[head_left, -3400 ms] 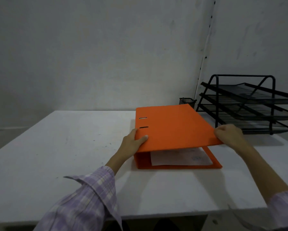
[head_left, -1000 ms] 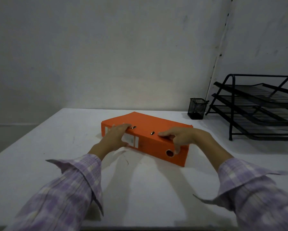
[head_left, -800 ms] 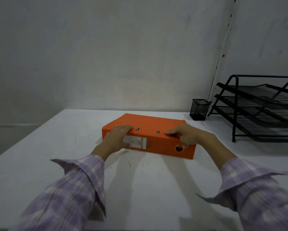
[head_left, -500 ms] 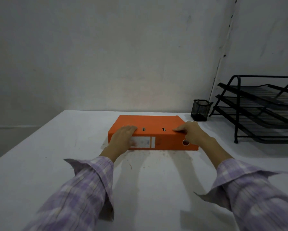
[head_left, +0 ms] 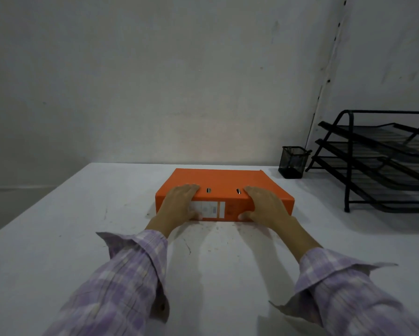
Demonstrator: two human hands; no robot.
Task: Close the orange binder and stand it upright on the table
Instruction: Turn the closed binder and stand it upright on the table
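The orange binder [head_left: 224,180] lies flat and closed on the white table [head_left: 58,226], its spine with a white label turned toward me. My left hand [head_left: 179,202] grips the left part of the spine, fingers over the top edge and thumb at the bottom. My right hand [head_left: 266,204] holds the right part of the spine the same way, covering the finger hole. Two metal slots show on the cover between my hands.
A black mesh pen cup [head_left: 292,162] stands at the back right by the wall. A black three-tier wire letter tray [head_left: 383,163] fills the right side of the table. The wall runs just behind the table.
The binder's cover was shut, then the binder was turned so its spine faces me squarely. My right hand slid from the top down over the spine's right part.
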